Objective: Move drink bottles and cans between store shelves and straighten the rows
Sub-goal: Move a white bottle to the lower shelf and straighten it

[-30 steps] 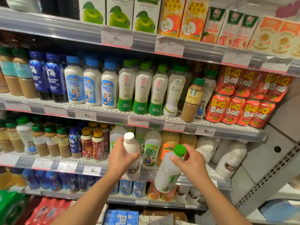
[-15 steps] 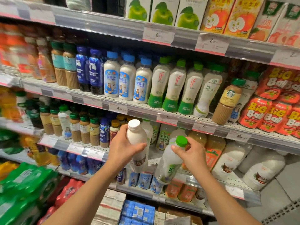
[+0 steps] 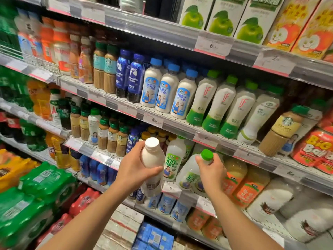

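Note:
My left hand (image 3: 137,170) grips a white bottle with a white cap (image 3: 152,156) around its middle, held upright in front of the third shelf. My right hand (image 3: 211,171) holds a clear bottle with a green cap (image 3: 189,175) by its neck, tilted to the left, just in front of the same shelf (image 3: 180,191). Behind them stands a green-labelled 100% coconut water bottle (image 3: 172,159). Above, rows of blue-capped coconut milk bottles (image 3: 166,92) and green-capped "if" bottles (image 3: 221,105) fill the second shelf.
Orange juice bottles (image 3: 248,186) and large white coconut bottles (image 3: 270,201) stand right of my hands. Coffee bottles (image 3: 111,138) sit to the left. Green shrink-wrapped packs (image 3: 37,181) lie at lower left. Juice cartons (image 3: 223,15) line the top shelf.
The view has swung left and closer to the shelves. Both hands keep their bottles; the green-capped bottle has moved nearer the third shelf's front edge.

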A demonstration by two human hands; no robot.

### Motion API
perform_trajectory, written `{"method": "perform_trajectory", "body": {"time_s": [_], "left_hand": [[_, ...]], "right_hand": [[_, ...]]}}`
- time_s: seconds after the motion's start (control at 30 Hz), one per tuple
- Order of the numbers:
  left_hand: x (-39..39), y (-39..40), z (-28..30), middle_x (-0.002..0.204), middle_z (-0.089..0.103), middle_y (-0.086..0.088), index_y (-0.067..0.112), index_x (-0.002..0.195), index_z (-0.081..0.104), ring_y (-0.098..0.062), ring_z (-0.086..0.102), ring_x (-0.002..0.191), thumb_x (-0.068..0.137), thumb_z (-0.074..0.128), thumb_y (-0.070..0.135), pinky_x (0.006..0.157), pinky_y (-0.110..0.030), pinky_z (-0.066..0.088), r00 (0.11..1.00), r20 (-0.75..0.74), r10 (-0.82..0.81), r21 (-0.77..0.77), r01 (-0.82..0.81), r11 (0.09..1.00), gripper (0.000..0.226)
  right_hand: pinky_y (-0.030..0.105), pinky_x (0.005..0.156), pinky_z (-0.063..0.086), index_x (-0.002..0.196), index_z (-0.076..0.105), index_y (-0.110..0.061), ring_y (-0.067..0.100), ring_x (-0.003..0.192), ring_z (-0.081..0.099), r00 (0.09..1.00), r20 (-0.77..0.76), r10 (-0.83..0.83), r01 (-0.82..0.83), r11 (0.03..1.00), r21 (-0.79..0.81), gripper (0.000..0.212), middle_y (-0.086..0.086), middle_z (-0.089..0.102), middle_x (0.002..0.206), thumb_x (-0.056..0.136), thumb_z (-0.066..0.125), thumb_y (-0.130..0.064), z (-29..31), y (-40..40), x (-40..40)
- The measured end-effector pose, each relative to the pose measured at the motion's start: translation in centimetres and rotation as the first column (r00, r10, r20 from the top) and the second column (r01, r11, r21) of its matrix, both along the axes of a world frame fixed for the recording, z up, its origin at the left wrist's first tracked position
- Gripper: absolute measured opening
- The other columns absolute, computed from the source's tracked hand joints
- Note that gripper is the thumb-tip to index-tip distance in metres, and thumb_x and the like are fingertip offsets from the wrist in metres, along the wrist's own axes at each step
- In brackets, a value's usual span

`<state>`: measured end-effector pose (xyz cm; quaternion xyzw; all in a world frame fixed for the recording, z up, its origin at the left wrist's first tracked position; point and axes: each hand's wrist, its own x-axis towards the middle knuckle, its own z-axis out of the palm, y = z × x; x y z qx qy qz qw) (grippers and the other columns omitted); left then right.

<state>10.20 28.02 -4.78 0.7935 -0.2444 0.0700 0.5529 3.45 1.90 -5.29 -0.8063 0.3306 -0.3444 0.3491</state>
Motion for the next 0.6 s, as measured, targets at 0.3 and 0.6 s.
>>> {"method": "perform_trajectory", "body": {"time_s": [0.3, 0.6], "left_hand": [[-0.2, -0.1, -0.4, 0.114, 0.064, 0.022, 0.044, 0.127, 0.048, -0.002, 0.064, 0.100, 0.063, 0.092, 0.047, 0.082, -0.036, 0.059, 0.999, 0.020, -0.030, 0.036, 0.029, 0.999, 0.077], [-0.7, -1.2, -0.5, 0.114, 0.061, 0.028, 0.053, 0.125, 0.043, 0.003, 0.062, 0.100, 0.061, 0.088, 0.055, 0.082, -0.030, 0.057, 0.996, 0.021, -0.088, 0.088, 0.086, 0.992, 0.078]], "right_hand": [[0.035, 0.065, 0.041, 0.094, 0.070, 0.002, 0.029, 0.081, 0.057, 0.952, -0.304, -0.029, 0.024, 0.999, -0.021, 0.044, 0.014, 0.063, 0.092, 0.092, 0.074, -0.041, 1.7, -1.1, 5.2], [0.039, 0.082, 0.053, 0.105, 0.071, 0.006, 0.039, 0.104, 0.066, 0.905, -0.422, -0.045, 0.030, 0.999, -0.042, 0.056, 0.022, 0.071, 0.109, 0.098, 0.065, -0.049, 1.6, -1.4, 7.0]]}}
